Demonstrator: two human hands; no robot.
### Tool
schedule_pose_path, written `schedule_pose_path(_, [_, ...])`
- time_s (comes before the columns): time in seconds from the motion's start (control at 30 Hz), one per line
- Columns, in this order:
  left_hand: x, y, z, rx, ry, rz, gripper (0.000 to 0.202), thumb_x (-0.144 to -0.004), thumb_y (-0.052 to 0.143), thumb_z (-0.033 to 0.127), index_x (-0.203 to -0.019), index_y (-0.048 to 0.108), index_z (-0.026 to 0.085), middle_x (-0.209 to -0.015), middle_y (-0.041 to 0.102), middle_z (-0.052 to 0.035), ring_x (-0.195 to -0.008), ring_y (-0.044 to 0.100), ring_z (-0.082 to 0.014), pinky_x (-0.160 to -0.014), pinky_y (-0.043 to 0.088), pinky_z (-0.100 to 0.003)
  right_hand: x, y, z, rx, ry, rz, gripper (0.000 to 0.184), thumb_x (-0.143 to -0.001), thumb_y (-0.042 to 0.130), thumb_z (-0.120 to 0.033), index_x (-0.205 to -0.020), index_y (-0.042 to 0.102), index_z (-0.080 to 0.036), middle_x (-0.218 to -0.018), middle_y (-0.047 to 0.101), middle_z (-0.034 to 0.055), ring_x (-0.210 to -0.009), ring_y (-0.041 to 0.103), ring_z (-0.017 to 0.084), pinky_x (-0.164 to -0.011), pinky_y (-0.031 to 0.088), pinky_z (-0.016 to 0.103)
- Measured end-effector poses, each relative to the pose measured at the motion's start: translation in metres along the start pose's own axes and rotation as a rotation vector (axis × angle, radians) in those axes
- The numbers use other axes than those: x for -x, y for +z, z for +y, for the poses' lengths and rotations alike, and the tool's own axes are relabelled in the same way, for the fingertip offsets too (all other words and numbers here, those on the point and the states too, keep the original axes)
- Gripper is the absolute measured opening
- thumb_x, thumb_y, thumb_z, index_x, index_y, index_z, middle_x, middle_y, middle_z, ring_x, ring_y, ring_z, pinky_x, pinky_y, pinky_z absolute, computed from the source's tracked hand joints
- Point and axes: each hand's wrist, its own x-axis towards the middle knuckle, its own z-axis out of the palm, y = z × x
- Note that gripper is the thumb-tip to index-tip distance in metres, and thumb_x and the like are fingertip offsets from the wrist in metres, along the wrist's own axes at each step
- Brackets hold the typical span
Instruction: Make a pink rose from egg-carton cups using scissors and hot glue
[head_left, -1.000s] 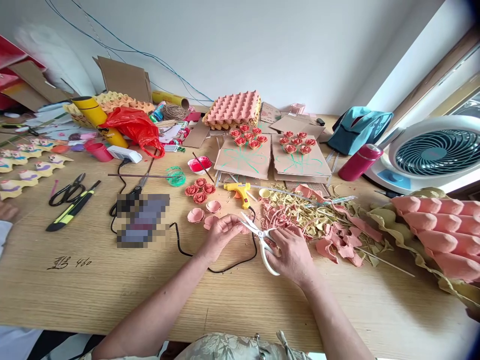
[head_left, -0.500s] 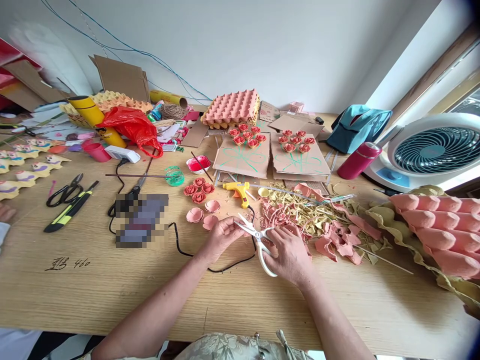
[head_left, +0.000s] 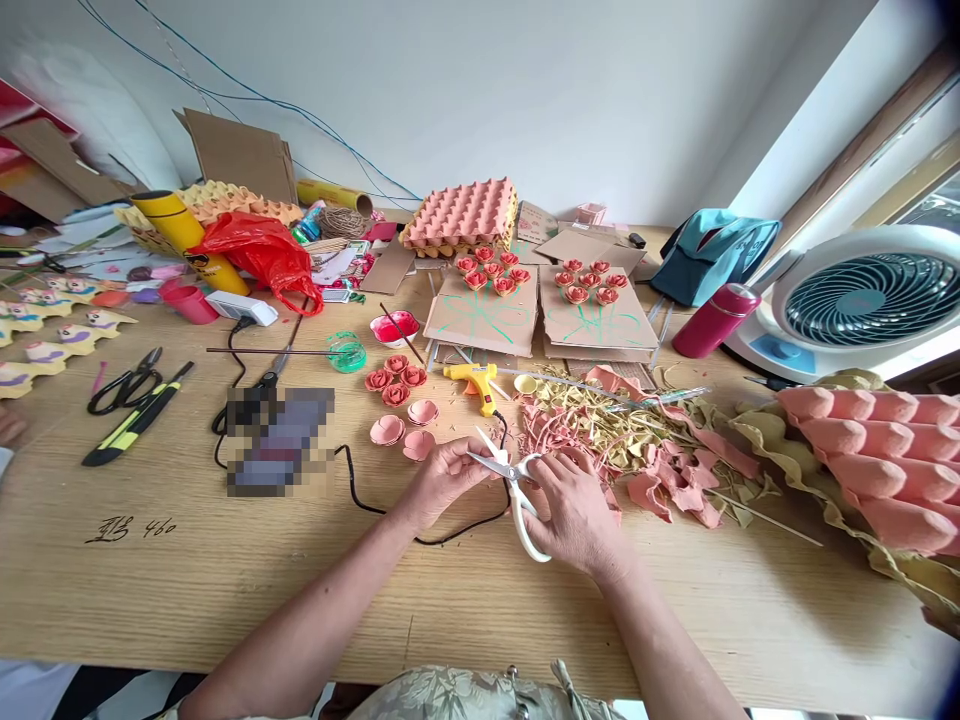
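Scissors point(head_left: 510, 478) sit mid-table in the right hand point(head_left: 574, 515), fingers curled through the white handles, blades parted and pointing to 10 o'clock. Left hand point(head_left: 442, 478) is pinched on a small piece at the blade tips; can't make out the piece. Versus a second ago, both hands have crept slightly up-table. Glue gun point(head_left: 478, 381) lies at 12 o'clock from the hands, pink scraps point(head_left: 660, 480) at 3 o'clock.

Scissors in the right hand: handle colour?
White handles, silver blades; scissors held by right hand, head view.

Scraps point(head_left: 660, 455) right, bare table point(head_left: 187, 580) left
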Motion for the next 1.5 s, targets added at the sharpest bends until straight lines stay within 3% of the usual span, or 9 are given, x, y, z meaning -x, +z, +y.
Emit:
schedule_pose_path(0.67, [0.002, 0.005, 0.01, -0.03, 0.008, -0.045, 0.029, -0.08, 0.08, 0.042, -0.085, 0.071, 0.015, -0.084, 0.07, -0.0025, -0.087, 0.066, -0.0166, -0.09, 0.052, -0.032, 0.002, 0.0, -0.001, -0.098, -0.062, 0.039, 0.021, -0.088, 0.056, -0.034, -0.076, 0.043, -0.022, -0.067, 0.054, -0.0013, -0.067, 0.049, 0.019, -0.085, 0.033, 0.037])
schedule_pose_path(0.9, [0.0, 0.0, 0.01, -0.058, 0.068, -0.08, 0.029, -0.081, 0.079, 0.042, -0.084, 0.07, 0.015, -0.082, 0.068, -0.0023, -0.082, 0.064, -0.0144, -0.084, 0.053, -0.028, 0.003, -0.002, -0.002, -0.098, -0.063, 0.027, 0.024, -0.088, 0.055, -0.034, -0.074, 0.041, -0.023, -0.066, 0.054, -0.0017, -0.065, 0.048, 0.018, -0.082, 0.033, 0.035])
schedule_pose_path(1.13, [0.0, -0.004, 0.009, -0.158, 0.124, -0.06, 0.029, -0.082, 0.077, 0.044, -0.08, 0.07, 0.016, -0.082, 0.066, -0.0033, -0.086, 0.065, -0.0177, -0.085, 0.056, -0.032, 0.005, 0.0, -0.002, -0.102, -0.068, -0.012, 0.022, -0.091, 0.054, -0.035, -0.076, 0.043, -0.023, -0.069, 0.055, -0.0008, -0.066, 0.049, 0.018, -0.079, 0.033, 0.034])
schedule_pose_path(1.5, [-0.001, -0.016, 0.004, -0.287, 0.14, -0.044, 0.013, -0.082, 0.075, 0.029, -0.08, 0.07, 0.017, -0.082, 0.065, -0.0023, -0.085, 0.067, -0.0178, -0.088, 0.056, -0.034, 0.005, -0.002, -0.001, -0.131, -0.084, -0.027, 0.023, -0.094, 0.052, -0.035, -0.077, 0.043, -0.023, -0.068, 0.055, -0.001, -0.065, 0.048, 0.017, -0.077, 0.034, 0.033])
